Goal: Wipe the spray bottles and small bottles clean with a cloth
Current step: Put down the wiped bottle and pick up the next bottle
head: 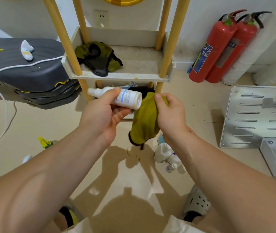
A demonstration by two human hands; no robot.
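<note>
My left hand (pixel 103 113) grips a white spray bottle (pixel 127 98) with a blue-striped label, held on its side with the nozzle pointing left. My right hand (pixel 171 111) holds an olive-green cloth (pixel 144 121) that hangs down just right of the bottle's base, touching it. On the floor below my right forearm stands a cluster of several small white bottles (pixel 167 157). A yellow-green spray bottle (pixel 45 142) lies on the floor to the left, partly hidden by my left arm.
A white shelf unit (pixel 122 76) with wooden posts stands ahead, holding another green and black cloth (pixel 98 58). Two red fire extinguishers (pixel 218 47) lean at the right wall. A dark case (pixel 28 71) with a white cord sits left; a metal panel (pixel 258 118) right.
</note>
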